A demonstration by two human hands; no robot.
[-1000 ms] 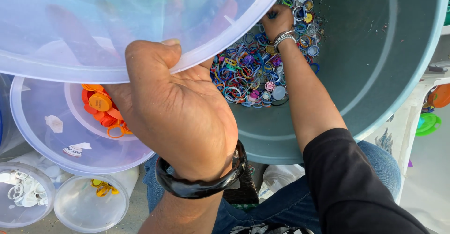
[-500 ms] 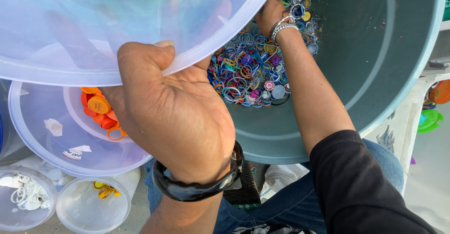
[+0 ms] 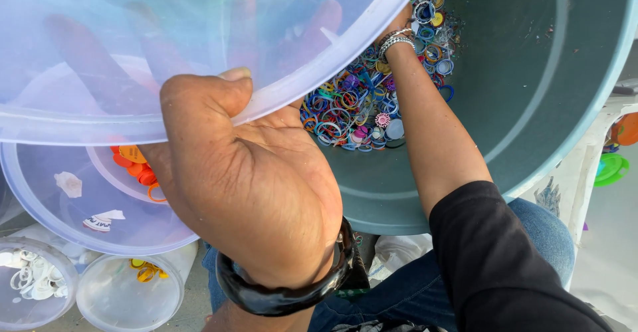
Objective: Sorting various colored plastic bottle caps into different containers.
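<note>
We work seated over pale ground among clear tubs [image 3: 129, 299]. Our left hand [image 3: 249, 179] clamps the translucent bowl [image 3: 133, 59] rim; our right hand [image 3: 402, 23], grip hidden, has pushed deeper among the rings [image 3: 352, 106] in the teal bucket [image 3: 531, 93]

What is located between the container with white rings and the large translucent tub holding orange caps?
In the head view, nothing: the container of white rings sits just below the tub's rim, apparently touching or overlapped.
</note>
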